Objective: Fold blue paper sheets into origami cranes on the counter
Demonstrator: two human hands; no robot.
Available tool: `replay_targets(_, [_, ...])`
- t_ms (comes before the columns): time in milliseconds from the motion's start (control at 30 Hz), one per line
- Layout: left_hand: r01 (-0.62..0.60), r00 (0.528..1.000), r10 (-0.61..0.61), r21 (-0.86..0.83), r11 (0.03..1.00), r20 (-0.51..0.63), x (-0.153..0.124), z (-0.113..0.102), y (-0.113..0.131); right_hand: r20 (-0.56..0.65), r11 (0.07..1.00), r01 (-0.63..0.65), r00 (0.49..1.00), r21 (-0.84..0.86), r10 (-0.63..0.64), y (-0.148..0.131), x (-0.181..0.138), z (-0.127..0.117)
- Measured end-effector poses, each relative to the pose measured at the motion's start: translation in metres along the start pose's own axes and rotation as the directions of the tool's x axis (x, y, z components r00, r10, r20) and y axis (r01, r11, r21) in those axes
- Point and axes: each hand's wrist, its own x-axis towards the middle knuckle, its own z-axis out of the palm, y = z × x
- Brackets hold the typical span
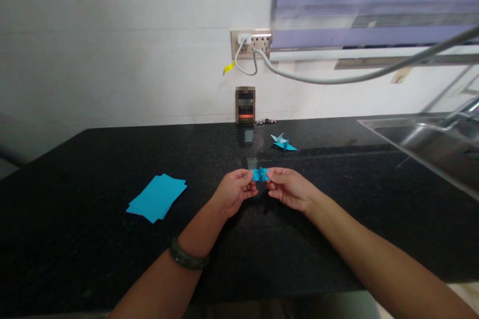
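Between my two hands is a small blue origami crane (261,175), held above the dark countertop. My left hand (235,190) pinches its left wing between thumb and fingers. On the other side, my right hand (289,187) grips the right wing the same way. The fingertips cover the outer ends of both wings. Just beyond my hands, two finished paper cranes (285,146) lie close together on the counter, one blue and one paler. Off to the left rests a loose stack of blue paper sheets (157,198).
A phone (245,105), its screen pixelated, leans against the wall, with a beaded strand (265,121) beside it. Above is a socket panel (258,44) with a white plug. A grey cable (337,79) runs rightward. The metal sink (422,144) sits at the right.
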Motion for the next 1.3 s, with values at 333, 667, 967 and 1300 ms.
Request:
replay_targets(333, [0.081, 0.981, -0.085, 0.029, 0.996, 0.174, -0.0013, -0.0024, 0.0000, -0.005, 0.997, -0.064, 0.998, 0.033, 0.064, -0.0021, -0.0028, 0.0001])
replay_targets(667, [0.113, 0.958, -0.102, -0.025, 0.993, 0.268, -0.0023, -0.0036, -0.0024, 0.011, 0.989, 0.000, 1.000, 0.146, -0.002, -0.0025, -0.0022, 0.0033])
replay_targets(967, [0.094, 0.959, -0.055, -0.130, 0.987, 0.277, -0.0006, -0.0006, -0.0039, 0.054, 0.983, 0.050, 0.997, 0.179, -0.060, 0.0017, 0.0013, 0.0024])
replay_targets(1300, [0.102, 0.964, -0.059, -0.156, 0.983, 0.258, -0.0015, 0.0005, -0.0037, -0.007, 0.959, 0.101, 0.995, 0.266, -0.103, -0.0001, 0.0016, 0.0042])
